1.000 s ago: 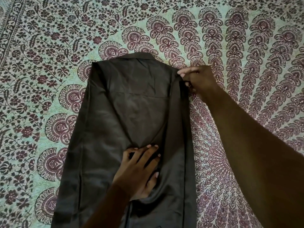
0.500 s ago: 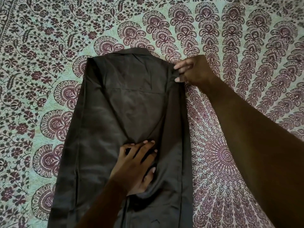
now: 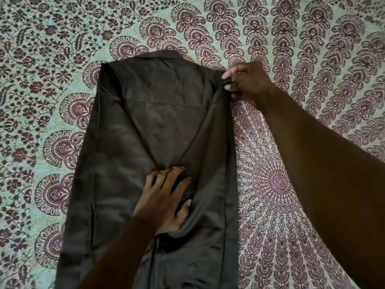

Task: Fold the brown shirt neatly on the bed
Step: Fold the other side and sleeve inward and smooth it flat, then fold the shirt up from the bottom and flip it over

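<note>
The brown shirt lies back-up on the bed, collar at the far end, both side panels folded inward into a long narrow shape. My right hand pinches the shirt's upper right shoulder corner between thumb and fingers, lifting it slightly. My left hand rests on the shirt's middle, fingers spread and pressing the cloth, with a fold of the right panel bunched against the thumb. Creases run from the pinched corner down to my left hand.
The bed is covered by a pale green spread printed with maroon paisley and floral motifs, a round medallion to the right of the shirt. The shirt's lower end runs out of view at the bottom edge.
My right hand has closed its pinch on the shoulder corner and raised it a little. My left hand stays pressing on the shirt's middle. The view has shifted slightly.
</note>
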Demonstrator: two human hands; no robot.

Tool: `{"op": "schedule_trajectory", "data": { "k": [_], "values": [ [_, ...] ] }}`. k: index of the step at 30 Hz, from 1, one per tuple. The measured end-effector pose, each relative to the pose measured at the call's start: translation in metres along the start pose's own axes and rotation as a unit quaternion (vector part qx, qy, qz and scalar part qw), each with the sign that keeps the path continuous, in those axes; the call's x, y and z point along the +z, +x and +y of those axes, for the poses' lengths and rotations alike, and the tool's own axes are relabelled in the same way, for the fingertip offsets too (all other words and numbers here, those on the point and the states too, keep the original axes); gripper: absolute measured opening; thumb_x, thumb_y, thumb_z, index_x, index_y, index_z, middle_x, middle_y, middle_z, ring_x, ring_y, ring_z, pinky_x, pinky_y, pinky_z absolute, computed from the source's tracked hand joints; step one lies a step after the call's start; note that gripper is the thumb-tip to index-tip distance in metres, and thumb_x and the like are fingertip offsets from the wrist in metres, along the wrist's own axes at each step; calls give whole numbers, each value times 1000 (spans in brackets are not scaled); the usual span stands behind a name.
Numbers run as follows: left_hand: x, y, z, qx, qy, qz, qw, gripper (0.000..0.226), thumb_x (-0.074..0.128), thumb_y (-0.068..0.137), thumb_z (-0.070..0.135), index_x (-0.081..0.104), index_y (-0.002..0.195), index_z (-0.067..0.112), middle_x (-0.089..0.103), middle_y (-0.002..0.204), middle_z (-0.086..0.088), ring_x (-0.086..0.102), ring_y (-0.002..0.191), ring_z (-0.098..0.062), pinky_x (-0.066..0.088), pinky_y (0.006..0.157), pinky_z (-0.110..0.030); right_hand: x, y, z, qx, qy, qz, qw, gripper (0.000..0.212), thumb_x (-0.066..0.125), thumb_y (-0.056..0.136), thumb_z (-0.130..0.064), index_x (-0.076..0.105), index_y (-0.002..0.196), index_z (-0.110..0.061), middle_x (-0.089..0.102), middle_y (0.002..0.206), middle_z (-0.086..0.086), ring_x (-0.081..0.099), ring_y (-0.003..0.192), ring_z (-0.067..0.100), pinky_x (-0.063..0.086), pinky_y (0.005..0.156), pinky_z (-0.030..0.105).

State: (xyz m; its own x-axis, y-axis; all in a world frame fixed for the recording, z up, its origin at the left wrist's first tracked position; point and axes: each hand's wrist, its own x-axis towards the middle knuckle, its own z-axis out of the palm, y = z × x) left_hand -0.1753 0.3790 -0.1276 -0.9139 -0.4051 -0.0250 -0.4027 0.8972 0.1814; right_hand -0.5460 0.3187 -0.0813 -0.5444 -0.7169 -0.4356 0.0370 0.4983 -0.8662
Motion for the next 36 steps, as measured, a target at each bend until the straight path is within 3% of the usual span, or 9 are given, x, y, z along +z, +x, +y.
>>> {"op": "schedule_trajectory", "data": {
  "k": [6, 10, 13, 19, 22, 26, 31, 34, 36],
  "values": [
    [-6, -1, 2, -33, -12, 10, 999, 58, 57, 86, 54, 61, 126, 12, 40, 150, -24, 47, 118, -42, 46, 94, -51, 3, -7, 2, -16, -27, 36, 999, 12, 76, 83, 0, 78, 91, -9, 72, 94, 8, 68, 77, 17, 54, 59, 27],
    [-13, 0, 3, -70, -49, -12, 996, 64, 60, 84, 58, 59, 131, 13, 34, 161, -20, 46, 127, -43, 46, 102, -53, 10, -21, -1, -7, -83, 51, 995, 37, 90, 74, -10, 76, 109, -9, 69, 105, 5, 69, 90, 17, 52, 53, 20],
    [-17, 2, 5, -88, -91, 6, 992, 63, 63, 85, 55, 58, 131, 13, 42, 157, -13, 47, 128, -38, 45, 106, -51, 13, -24, 4, -32, -128, 77, 988, 53, 96, 64, -9, 71, 110, -19, 67, 105, 4, 70, 105, 25, 61, 77, 31],
    [-33, 39, 20, -246, -251, 83, 933, 39, 62, 96, 39, 51, 130, 22, 59, 107, 10, 53, 104, -11, 42, 90, -39, 21, -35, 10, -48, -162, 96, 981, 56, 90, 72, -7, 65, 121, -16, 63, 73, -2, 61, 68, 9, 49, 69, 24],
    [-35, 52, 12, -284, -314, 80, 902, 36, 75, 90, 24, 56, 121, 22, 56, 82, 17, 63, 94, -21, 51, 89, -46, 20, -35, 13, -50, -121, 111, 985, 50, 89, 72, -5, 65, 113, -19, 68, 70, 2, 67, 69, 17, 54, 74, 33],
    [-37, 53, 3, -306, -306, 127, 893, 14, 64, 92, 22, 70, 101, 13, 67, 85, -2, 65, 86, -30, 57, 77, -49, 23, -34, 14, -38, -89, 118, 988, 55, 91, 67, -4, 63, 112, -21, 66, 69, 3, 62, 61, 13, 50, 68, 31],
    [-45, 48, 5, -327, -277, 83, 900, 14, 59, 98, 16, 70, 106, 14, 74, 94, -8, 68, 91, -33, 57, 80, -47, 32, -31, 18, 7, -105, 128, 986, 57, 84, 79, -3, 56, 127, -13, 65, 70, 10, 56, 38, 9, 39, 35, 19],
    [-53, 53, 8, -349, -252, 46, 902, 16, 61, 99, 37, 66, 104, 22, 72, 99, 0, 66, 97, -27, 54, 80, -41, 41, -32, 19, -2, -109, 182, 977, 55, 91, 66, -29, 63, 113, -24, 72, 104, 11, 73, 80, 22, 61, 65, 31],
    [-54, 57, 8, -362, -234, 25, 902, 18, 62, 98, 44, 65, 98, 26, 71, 99, 3, 66, 97, -27, 49, 75, -37, 43, -26, 21, -14, -101, 200, 974, 54, 88, 52, -44, 60, 96, -33, 74, 106, 10, 73, 94, 29, 61, 84, 44]
  ]
}}
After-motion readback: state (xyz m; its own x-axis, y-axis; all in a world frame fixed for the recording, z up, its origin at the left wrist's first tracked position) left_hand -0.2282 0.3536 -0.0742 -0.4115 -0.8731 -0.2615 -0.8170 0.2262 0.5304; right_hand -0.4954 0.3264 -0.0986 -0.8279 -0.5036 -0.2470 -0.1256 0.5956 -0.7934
